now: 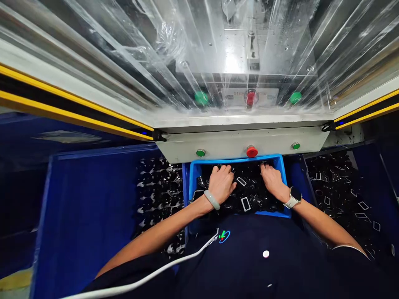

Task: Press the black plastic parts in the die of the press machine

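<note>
The left hand (220,185) and right hand (272,180) lie on black parts (252,189) in a blue bin (237,159), fingers (225,169) slightly curled, grip unclear; a label (237,94) reads "STOP".

Left hand (221,184) and right hand (273,178) on shiny black parts (249,195), blue crate (237,159) around them, red push button (252,151) just beyond

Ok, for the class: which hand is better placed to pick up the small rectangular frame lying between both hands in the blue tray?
Probably the left: the left hand lies close beside the rectangular frame, while the right hand sits further off, across the dark parts in the blue tray.
</note>
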Tool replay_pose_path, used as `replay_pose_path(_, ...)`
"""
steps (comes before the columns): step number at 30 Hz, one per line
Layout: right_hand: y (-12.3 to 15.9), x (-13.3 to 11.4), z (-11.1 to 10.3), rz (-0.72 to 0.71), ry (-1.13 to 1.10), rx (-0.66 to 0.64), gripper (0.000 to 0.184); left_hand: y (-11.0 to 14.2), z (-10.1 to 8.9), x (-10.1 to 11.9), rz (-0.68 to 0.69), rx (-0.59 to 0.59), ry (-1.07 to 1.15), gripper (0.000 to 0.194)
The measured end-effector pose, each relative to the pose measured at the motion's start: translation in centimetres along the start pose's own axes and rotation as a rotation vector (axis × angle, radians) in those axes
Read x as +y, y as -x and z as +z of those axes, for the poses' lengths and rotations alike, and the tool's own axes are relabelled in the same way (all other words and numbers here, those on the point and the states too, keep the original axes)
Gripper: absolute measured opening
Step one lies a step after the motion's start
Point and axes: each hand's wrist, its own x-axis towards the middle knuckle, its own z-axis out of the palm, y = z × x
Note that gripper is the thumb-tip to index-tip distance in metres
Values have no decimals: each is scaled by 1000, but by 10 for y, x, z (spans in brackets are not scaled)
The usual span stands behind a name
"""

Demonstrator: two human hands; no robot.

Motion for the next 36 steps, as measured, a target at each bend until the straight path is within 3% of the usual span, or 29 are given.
replay_pose_path(3,4,2,-7,-38,-50,29,34,6,2,0,-15,23,190,5)
replay_pose_path(8,10,9,-22,-22,-213,133,17,15,-6,6,13,154,719,4)
replay_pose_path(13,16,14,-53,15,-638,355,7,10,-11,13,-29,438,1157,17)
replay_pose_path(15,18,11,-69,69,-830,402,7,6,-16,16,-35,560,1166,19)
replay_pose_path(19,24,-6,-97,123,-1148,401,21,3,-32,23,14,720,978,30)
replay_pose_path(22,22,-23,-107,38,-1173,381,20,2,-41,30,88,686,929,38)
replay_pose_path(25,15,-34,-109,-57,-1111,363,16,-1,-45,36,155,599,941,32)
replay_pose_path(29,4,-30,-115,-94,-1051,301,14,-7,-51,33,200,524,902,21)
replay_pose_path(31,-3,-22,-126,-109,-1054,243,14,-13,-61,27,189,541,907,19)
replay_pose_path(33,-15,-13,-145,-110,-1040,303,16,-21,-77,17,153,608,952,21)
replay_pose_path(36,-51,-7,-188,-164,-849,568,16,-38,-113,-1,105,700,1088,26)
